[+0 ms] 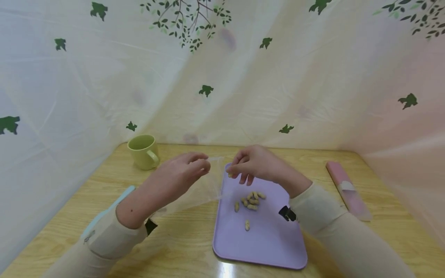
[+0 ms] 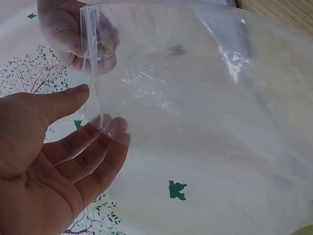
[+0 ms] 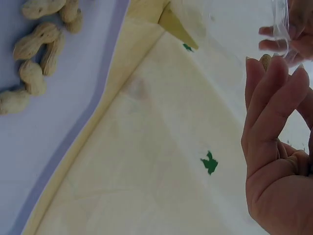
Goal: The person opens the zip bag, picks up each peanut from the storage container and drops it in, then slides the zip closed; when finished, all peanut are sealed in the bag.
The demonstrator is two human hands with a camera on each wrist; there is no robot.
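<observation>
My left hand (image 1: 177, 175) holds a clear plastic bag (image 2: 166, 98) by its edge. In the left wrist view the thumb lies at the near side of the bag's rim and the other fingers are behind the film. My right hand (image 1: 259, 164) is beside the bag's mouth, above the far end of a purple tray (image 1: 257, 249). Between its fingertips it pinches a peanut (image 3: 265, 60), mostly hidden by the fingers. Several unshelled peanuts (image 1: 252, 207) lie in a loose group on the tray, with one peanut (image 1: 247, 225) apart, nearer the front.
A green mug (image 1: 141, 152) stands at the back left of the wooden table (image 1: 184, 247). Under the left forearm lies a light blue flat object (image 1: 104, 212), partly covered. A pink case (image 1: 347, 191) lies at the right. A printed curtain (image 1: 243, 85) surrounds the table.
</observation>
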